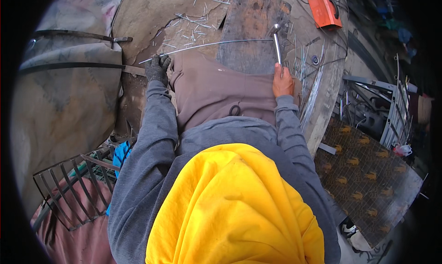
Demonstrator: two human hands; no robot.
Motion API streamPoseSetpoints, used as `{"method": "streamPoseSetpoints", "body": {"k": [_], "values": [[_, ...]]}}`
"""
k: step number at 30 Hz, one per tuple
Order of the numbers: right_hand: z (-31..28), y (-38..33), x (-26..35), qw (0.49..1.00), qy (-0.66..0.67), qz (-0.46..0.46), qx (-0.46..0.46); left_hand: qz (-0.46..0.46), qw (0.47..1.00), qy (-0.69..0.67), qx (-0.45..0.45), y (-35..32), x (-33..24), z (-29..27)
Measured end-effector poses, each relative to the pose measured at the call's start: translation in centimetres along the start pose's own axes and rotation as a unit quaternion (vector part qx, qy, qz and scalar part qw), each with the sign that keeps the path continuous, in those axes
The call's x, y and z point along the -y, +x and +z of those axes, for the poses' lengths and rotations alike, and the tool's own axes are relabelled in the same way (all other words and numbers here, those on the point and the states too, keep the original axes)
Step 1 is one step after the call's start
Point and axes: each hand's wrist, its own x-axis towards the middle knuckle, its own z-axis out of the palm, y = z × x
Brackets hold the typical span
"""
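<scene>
At the far left lies a grey sheet of worn metal or stone crossed by two dark flat steel bars, and below it a welded grille of thin bars leans over a reddish surface. Next comes the left hand, in a dark work glove, its fingers curled shut around the near end of a long thin steel wire; the grip there seems meant to pin that end so the wire stays put along its length. The wire runs rightward in a slight bow over a dusty concrete floor, which is strewn with short cut wire offcuts, and onto a dark, stained wooden plank that looks to serve as a striking block. The person's brown-clad knees sit between the two arms, close to the work. Further right, the bare right hand is clenched on the handle of a metal hammer, whose head rests at the far end of the wire on the plank, apparently so the blow lands on a firm backing. Beside that hand lies a bundle of straight wire rods, within easy reach. Beyond are an orange power tool and a patterned mesh panel.
</scene>
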Motion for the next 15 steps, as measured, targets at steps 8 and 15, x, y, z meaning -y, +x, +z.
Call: {"method": "streamPoseSetpoints", "body": {"k": [8,15], "values": [[-1.2,-0.9,2.9,0.998,0.063,0.011,0.015,-0.029,0.999,-0.010,0.016,-0.5,-0.9,2.0],[-0.2,-1.1,3.5,0.997,0.073,-0.006,0.014,-0.087,0.995,0.020,0.033,0.7,0.3,6.0]]}}
